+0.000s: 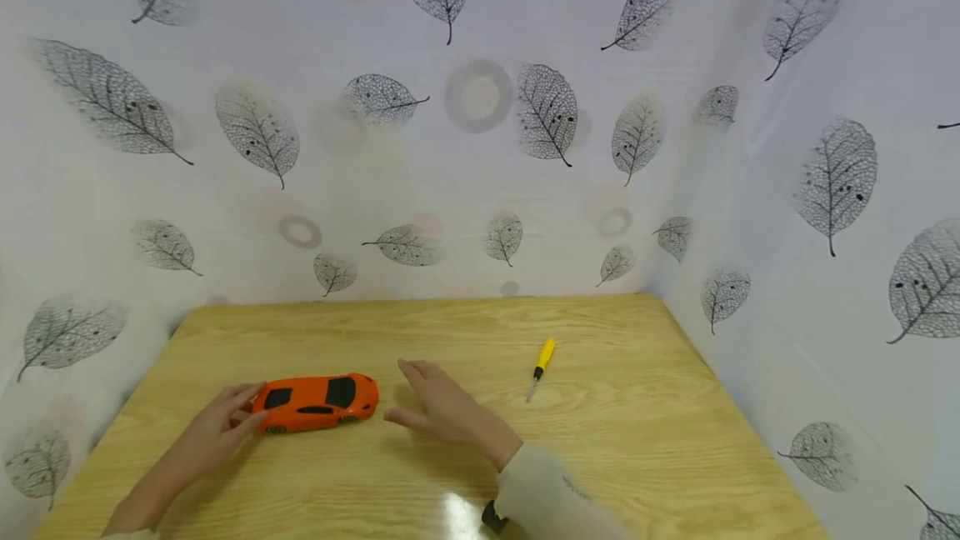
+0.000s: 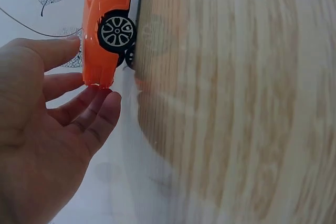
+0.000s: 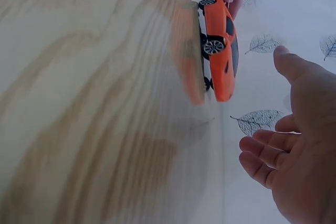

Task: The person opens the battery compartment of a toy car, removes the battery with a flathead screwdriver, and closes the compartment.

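Note:
An orange toy car [image 1: 303, 402] with dark windows stands on its wheels at the left of the wooden table, its front pointing right. My left hand [image 1: 217, 427] is at its rear end, thumb towards the near corner and fingers towards the far one. In the left wrist view, the fingertips [image 2: 107, 106] meet the tail beyond the rear wheel [image 2: 116, 31]. Past the car's front, my right hand [image 1: 450, 407] hovers with thumb and fingers spread, apart from the car. The right wrist view shows this palm [image 3: 310, 182] holding nothing.
A screwdriver [image 1: 545, 352] with a yellow handle lies on the table [image 1: 637, 440], right of my right hand. Pale sheeting [image 1: 480, 182] printed with dark leaves rises behind the table and along both sides. A small black object [image 1: 492, 517] shows beside the right sleeve.

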Demonstrator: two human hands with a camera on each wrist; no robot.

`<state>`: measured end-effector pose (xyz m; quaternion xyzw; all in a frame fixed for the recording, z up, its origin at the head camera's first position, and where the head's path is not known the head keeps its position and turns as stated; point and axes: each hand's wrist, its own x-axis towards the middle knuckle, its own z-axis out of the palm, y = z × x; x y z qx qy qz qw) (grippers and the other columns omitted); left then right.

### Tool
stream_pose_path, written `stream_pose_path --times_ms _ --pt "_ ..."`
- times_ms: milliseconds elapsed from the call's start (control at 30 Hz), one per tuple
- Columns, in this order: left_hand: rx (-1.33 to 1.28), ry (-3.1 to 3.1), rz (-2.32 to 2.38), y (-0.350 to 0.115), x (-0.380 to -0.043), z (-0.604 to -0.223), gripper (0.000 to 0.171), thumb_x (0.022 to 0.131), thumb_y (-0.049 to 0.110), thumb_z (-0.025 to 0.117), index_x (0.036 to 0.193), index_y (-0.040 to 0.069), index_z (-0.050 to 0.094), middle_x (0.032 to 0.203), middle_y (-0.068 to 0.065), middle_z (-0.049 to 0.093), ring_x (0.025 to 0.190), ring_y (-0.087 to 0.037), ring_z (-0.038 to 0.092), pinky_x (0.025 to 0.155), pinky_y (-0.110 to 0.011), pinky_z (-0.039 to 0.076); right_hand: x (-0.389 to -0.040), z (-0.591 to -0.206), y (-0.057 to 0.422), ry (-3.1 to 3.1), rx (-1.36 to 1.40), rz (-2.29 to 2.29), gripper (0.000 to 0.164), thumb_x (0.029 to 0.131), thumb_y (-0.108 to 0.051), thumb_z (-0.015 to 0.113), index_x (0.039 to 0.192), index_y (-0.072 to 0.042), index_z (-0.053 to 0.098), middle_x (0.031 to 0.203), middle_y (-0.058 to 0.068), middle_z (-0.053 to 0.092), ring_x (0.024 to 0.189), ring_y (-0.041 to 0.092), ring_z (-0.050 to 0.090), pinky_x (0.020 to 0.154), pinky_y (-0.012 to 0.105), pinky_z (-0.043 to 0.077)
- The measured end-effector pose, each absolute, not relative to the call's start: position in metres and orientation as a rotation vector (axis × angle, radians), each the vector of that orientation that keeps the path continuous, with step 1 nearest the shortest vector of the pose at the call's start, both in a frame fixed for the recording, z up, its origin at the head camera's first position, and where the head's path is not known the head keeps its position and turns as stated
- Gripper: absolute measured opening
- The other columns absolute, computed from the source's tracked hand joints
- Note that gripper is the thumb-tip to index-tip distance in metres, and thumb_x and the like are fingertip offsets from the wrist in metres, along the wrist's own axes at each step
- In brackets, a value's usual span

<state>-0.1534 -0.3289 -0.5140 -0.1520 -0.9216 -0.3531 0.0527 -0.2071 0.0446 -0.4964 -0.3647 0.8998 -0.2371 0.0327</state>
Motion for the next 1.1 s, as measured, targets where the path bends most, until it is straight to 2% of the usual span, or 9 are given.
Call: stream_pose_path --times_ms 233,400,733,967,1100 --pt "-0.422 -2.841 -1.084 -0.326 -0.154 -0.516 0.057 0.101 0.011 0.068 0.143 -0.019 0.045 0.131 -0.037 0.052 0.09 -0.027 0.067 0.069 -0.027 0.058 -0.207 -0.503 0.026 2.785 -1.167 -0.67 0.081 0.104 -0.054 0.054 0.16 -0.001 0.032 0.157 0.018 0.044 0.143 0.029 0.044 0.118 0.038 0.039" --pt "-0.455 -2.808 -1.075 -0.319 -0.157 -0.514 0.056 0.098 0.005 0.069 0.14 -0.022 0.045 0.128 -0.038 0.052 0.095 -0.036 0.066 0.072 -0.029 0.059 -0.207 -0.503 0.021 2.795 -1.154 -0.679 0.079 0.104 -0.055 0.054 0.159 -0.002 0.035 0.156 0.018 0.044 0.143 0.029 0.044 0.117 0.039 0.04" --pt "-0.535 -2.796 -1.092 -0.31 -0.16 -0.513 0.055 0.098 0.006 0.07 0.14 -0.021 0.047 0.129 -0.038 0.052 0.097 -0.038 0.067 0.077 -0.03 0.06 -0.213 -0.506 0.015 2.867 -1.226 -0.595 0.067 0.102 -0.039 0.066 0.152 0.001 0.046 0.146 0.015 0.054 0.134 0.025 0.052 0.114 0.032 0.042" --pt "-0.6 -2.765 -1.098 -0.303 -0.163 -0.513 0.055 0.095 0.007 0.073 0.137 -0.02 0.05 0.127 -0.036 0.055 0.096 -0.038 0.068 0.077 -0.031 0.06 -0.215 -0.51 0.015 2.887 -1.218 -0.578 0.056 0.102 -0.03 0.069 0.146 0.002 0.054 0.142 0.015 0.056 0.13 0.023 0.054 0.111 0.028 0.045" --pt "-0.597 -2.738 -1.114 -0.3 -0.164 -0.516 0.055 0.092 0.004 0.076 0.135 -0.02 0.051 0.123 -0.033 0.059 0.095 -0.032 0.069 0.076 -0.029 0.06 -0.218 -0.512 0.017 2.868 -1.212 -0.621 0.054 0.101 -0.028 0.071 0.143 0.002 0.057 0.14 0.015 0.057 0.128 0.022 0.055 0.108 0.026 0.046"
